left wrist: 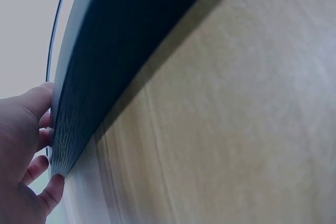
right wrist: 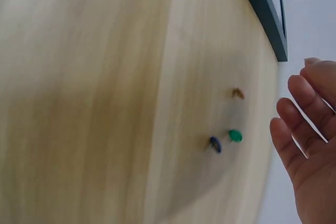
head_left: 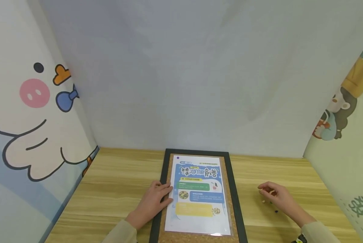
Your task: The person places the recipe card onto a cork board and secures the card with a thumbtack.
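Wood-grain tabletop [head_left: 129, 168] bearing a black-framed corkboard [head_left: 196, 239]; on it lies a sheet [head_left: 181, 225] whose title includes "减肥食谱". Left hand [head_left: 151, 203], fingers spread, rests on frame and sheet edge. Right hand [head_left: 277, 196] hovers beside the board; whether it pinches anything cannot be told. Only the right wrist view clearly resolves a blue thumbtack [right wrist: 215, 144] and green thumbtack [right wrist: 235, 136] nearby.

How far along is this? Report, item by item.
Done: the sheet lies on the board, with what looks like a purple pin near its top-left corner.
In hand: the left hand rests on the board's left side; the right hand is over the table near loose pins, though whether its fingers hold one is unclear.
Apparently remaining: the other three corners, where no pin shows.
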Action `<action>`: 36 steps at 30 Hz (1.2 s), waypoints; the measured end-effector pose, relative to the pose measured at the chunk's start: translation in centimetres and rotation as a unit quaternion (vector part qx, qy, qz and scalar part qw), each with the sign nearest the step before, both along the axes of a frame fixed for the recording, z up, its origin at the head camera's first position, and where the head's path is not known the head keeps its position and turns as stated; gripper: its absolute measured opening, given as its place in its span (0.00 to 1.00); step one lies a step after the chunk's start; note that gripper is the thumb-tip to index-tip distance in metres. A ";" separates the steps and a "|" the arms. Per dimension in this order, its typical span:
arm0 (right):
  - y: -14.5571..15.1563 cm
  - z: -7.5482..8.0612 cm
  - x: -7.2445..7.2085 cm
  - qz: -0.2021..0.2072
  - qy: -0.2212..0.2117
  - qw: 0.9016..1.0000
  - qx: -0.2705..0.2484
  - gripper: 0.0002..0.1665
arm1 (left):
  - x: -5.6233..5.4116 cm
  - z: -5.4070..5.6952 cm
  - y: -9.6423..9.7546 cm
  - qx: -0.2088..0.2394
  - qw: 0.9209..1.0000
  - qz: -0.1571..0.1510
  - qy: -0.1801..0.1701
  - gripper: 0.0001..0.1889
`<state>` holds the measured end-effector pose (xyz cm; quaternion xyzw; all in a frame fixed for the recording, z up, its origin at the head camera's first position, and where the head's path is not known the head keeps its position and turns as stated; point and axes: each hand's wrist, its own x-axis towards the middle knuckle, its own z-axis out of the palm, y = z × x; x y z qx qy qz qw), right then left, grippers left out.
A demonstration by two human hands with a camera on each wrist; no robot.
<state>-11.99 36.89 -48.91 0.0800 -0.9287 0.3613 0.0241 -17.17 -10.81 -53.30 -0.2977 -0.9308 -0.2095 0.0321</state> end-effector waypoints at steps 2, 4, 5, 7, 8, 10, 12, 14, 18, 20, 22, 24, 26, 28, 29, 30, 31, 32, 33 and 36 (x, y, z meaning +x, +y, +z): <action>0.6 -0.3 0.3 -0.009 -0.003 1.000 0.007 0.08 | 0.0 -0.1 0.0 0.002 1.000 0.000 0.001 0.23; 1.2 -0.6 0.5 -0.015 0.000 1.000 0.019 0.07 | 0.0 -0.1 0.0 0.003 1.000 0.001 0.002 0.23; 1.5 -0.8 0.7 -0.019 0.003 1.000 0.025 0.07 | 0.0 -0.1 0.0 0.004 1.000 0.001 0.002 0.23; 2.0 -1.1 1.0 -0.028 0.006 0.999 0.037 0.06 | 0.0 -0.2 0.0 0.006 1.000 0.000 0.002 0.23; 2.2 -1.3 1.1 -0.033 0.004 0.999 0.041 0.05 | 0.0 -0.2 0.0 0.005 1.000 0.001 0.002 0.23; 2.7 -1.6 1.3 -0.044 -0.001 0.998 0.048 0.05 | 0.0 -0.2 0.0 0.006 1.000 0.003 -0.001 0.24; 3.0 -1.8 1.6 -0.053 -0.009 0.997 0.057 0.05 | 0.0 -0.2 0.0 0.009 1.000 0.004 -0.006 0.24; 3.3 -2.0 1.8 -0.061 -0.013 0.996 0.069 0.05 | -0.1 -0.2 0.0 0.010 1.000 0.008 -0.012 0.24; 3.7 -2.2 2.0 -0.073 -0.016 0.993 0.095 0.05 | -0.1 -0.1 0.0 0.011 1.000 0.009 -0.016 0.24; 3.7 -2.2 2.1 -0.078 -0.021 0.991 0.102 0.05 | -0.1 -0.1 0.1 0.010 1.000 0.009 -0.018 0.24; 3.7 -2.3 2.1 -0.081 -0.022 0.991 0.104 0.05 | 0.0 -0.2 0.0 0.008 1.000 0.007 -0.017 0.24; 3.7 -2.5 2.1 -0.084 -0.021 0.991 0.104 0.04 | 0.0 -0.3 0.0 0.006 1.000 0.007 -0.015 0.24; 3.6 -2.6 2.1 -0.085 -0.020 0.991 0.104 0.04 | 0.0 -0.3 0.0 0.006 1.000 0.007 -0.012 0.24; 3.6 -2.6 2.1 -0.086 -0.021 0.991 0.102 0.04 | 0.1 -0.3 0.0 0.008 1.000 0.007 -0.011 0.24; 3.6 -2.6 2.1 -0.086 -0.022 0.991 0.101 0.04 | 0.1 -0.3 0.0 0.010 1.000 0.007 -0.012 0.24; 3.5 -2.6 2.0 -0.086 -0.023 0.991 0.101 0.04 | 0.1 -0.3 0.0 0.011 1.000 0.007 -0.013 0.24; 3.5 -2.5 2.0 -0.086 -0.024 0.991 0.100 0.04 | 0.2 -0.2 0.0 0.013 1.000 0.005 -0.013 0.24; 3.5 -2.6 2.0 -0.086 -0.025 0.991 0.100 0.03 | 0.2 -0.2 0.0 0.015 1.000 0.005 -0.015 0.24; 3.5 -2.6 2.0 -0.085 -0.024 0.991 0.100 0.03 | 0.2 -0.1 0.0 0.017 1.000 0.005 -0.016 0.24; 3.6 -2.6 1.9 -0.085 -0.023 0.991 0.105 0.02 | 0.2 -0.2 -0.1 0.017 1.000 0.005 -0.016 0.24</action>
